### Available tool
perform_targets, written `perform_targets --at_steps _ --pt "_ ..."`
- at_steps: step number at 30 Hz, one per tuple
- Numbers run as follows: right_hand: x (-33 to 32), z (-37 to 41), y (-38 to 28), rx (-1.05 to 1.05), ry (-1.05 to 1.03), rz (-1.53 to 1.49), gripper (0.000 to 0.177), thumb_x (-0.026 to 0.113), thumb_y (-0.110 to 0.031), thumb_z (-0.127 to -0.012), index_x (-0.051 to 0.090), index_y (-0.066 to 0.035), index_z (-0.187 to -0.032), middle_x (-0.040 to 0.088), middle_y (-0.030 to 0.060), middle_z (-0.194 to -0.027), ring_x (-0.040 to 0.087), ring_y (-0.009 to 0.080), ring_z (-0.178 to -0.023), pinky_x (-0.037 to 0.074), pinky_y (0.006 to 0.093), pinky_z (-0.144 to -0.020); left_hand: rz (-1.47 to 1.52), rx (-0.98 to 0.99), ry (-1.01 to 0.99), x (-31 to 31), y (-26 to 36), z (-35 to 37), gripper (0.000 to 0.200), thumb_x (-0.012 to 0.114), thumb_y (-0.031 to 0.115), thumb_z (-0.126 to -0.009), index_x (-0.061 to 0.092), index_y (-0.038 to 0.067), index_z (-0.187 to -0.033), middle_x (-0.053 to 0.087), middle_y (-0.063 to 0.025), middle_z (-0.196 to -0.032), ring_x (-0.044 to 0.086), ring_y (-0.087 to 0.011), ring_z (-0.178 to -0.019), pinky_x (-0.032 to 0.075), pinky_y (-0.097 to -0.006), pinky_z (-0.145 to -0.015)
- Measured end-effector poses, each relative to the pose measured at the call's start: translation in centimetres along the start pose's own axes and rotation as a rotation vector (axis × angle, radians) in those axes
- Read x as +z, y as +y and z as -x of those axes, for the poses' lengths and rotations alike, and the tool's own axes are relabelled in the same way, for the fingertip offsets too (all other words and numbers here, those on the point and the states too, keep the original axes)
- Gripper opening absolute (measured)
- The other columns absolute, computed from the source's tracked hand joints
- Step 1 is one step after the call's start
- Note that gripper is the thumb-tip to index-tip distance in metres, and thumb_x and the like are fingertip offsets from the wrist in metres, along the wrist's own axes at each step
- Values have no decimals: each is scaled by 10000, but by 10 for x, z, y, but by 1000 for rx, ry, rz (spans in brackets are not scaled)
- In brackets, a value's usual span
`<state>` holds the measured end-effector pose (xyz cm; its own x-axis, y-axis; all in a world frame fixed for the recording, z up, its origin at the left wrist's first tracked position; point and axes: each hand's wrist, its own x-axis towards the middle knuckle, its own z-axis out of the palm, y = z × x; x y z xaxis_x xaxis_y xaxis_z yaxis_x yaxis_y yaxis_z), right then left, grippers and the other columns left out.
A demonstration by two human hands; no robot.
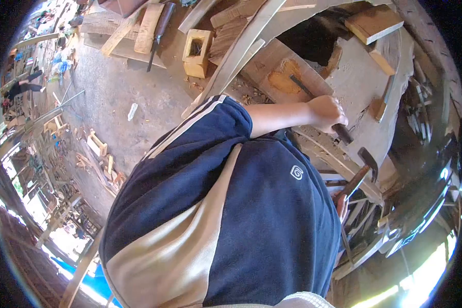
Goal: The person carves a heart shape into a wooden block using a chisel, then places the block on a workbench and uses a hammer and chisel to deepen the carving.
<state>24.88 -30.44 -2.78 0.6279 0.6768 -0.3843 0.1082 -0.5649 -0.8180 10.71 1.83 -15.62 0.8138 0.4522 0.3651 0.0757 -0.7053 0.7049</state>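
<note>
My left hand point(327, 113) is closed around a chisel point(302, 86). Its dark handle sticks out below my fist and its blade rests on a large pale wooden piece point(355, 84), beside an orange-brown cut patch point(282, 77). My right hand point(342, 204) is mostly hidden behind my navy shirt; it grips the wooden handle of a hammer point(367, 160). The dark hammer head hangs just below the chisel handle, a short way off it.
A hollow wooden block point(196, 45) and loose planks point(149, 26) lie on the concrete floor point(123, 92). A light board point(373, 23) rests on top of the large piece. Wood offcuts point(100, 154) and timber frames lie at left. Another person point(21, 87) bends over far off.
</note>
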Motion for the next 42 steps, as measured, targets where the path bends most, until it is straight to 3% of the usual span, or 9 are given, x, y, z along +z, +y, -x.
perform_targets --at_steps 3,22,25,27,28,29,32,36,42 --pt "-1 -3 8 -34 -19 19 221 567 -283 -982 527 -72 -1034 475 25 -677 423 100 -523 354 247 -482 -96 -23 -29 -7 2 -2 160 701 282 -723 669 172 -836 679 -31 -762 677 -251 -787 508 -406 -755" --pt "22 -81 30 -329 -130 122 210 573 -268 -980 534 -66 -1025 472 23 -670 430 99 -539 358 242 -504 -203 -37 -18 -11 1 0 244 731 303 -701 672 172 -899 662 -22 -810 645 -195 -877 427 -354 -828" --pt "6 -79 32 -353 -118 170 209 574 -266 -980 535 -66 -1024 472 23 -669 431 99 -541 358 242 -507 -193 -108 -13 -10 8 -1 225 720 303 -712 670 171 -887 661 -27 -823 646 -197 -885 422 -369 -841" --pt "-7 -78 32 -368 -108 210 208 574 -264 -979 535 -65 -1023 472 23 -669 432 99 -543 359 241 -510 -254 -104 23 -2 4 -1 200 708 298 -724 662 168 -869 661 -33 -834 646 -200 -893 416 -377 -852" --pt "3 -66 0 -374 -102 229 207 574 -264 -979 536 -65 -1022 472 23 -668 432 99 -544 359 241 -511 -248 -101 27 -3 6 -1 200 708 298 -724 662 168 -869 661 -33 -834 646 -200 -893 416 -377 -852" --pt "21 -47 -82 342 -47 -223 165 588 -222 -973 548 -64 -992 461 10 -654 444 97 -579 364 236 -566 -253 -97 27 -6 8 1 191 705 295 -727 659 166 -860 661 -34 -834 647 -200 -896 418 -377 -852" --pt "12 -55 -75 301 -135 -324 153 581 -223 -978 546 -75 -997 456 -4 -657 442 89 -580 357 237 -559 -259 -101 22 -5 12 5 180 701 288 -729 656 161 -848 666 -36 -832 649 -203 -896 422 -384 -854" --pt "15 -59 -84 261 -103 -107 143 573 -215 -976 524 -81 -980 446 -5 -646 441 96 -531 379 265 -499 -285 -90 15 -3 14 8 176 699 281 -724 657 157 -841 676 -36 -822 656 -212 -885 431 -405 -865" --pt "36 -79 -83 177 -244 -146 176 571 -231 -986 491 -76 -961 572 56 -750 542 119 -561 424 247 -454 -430 -112 -4 6 13 14 185 699 271 -729 668 153 -867 689 -18 -873 655 -199 -919 432 -424 -898"
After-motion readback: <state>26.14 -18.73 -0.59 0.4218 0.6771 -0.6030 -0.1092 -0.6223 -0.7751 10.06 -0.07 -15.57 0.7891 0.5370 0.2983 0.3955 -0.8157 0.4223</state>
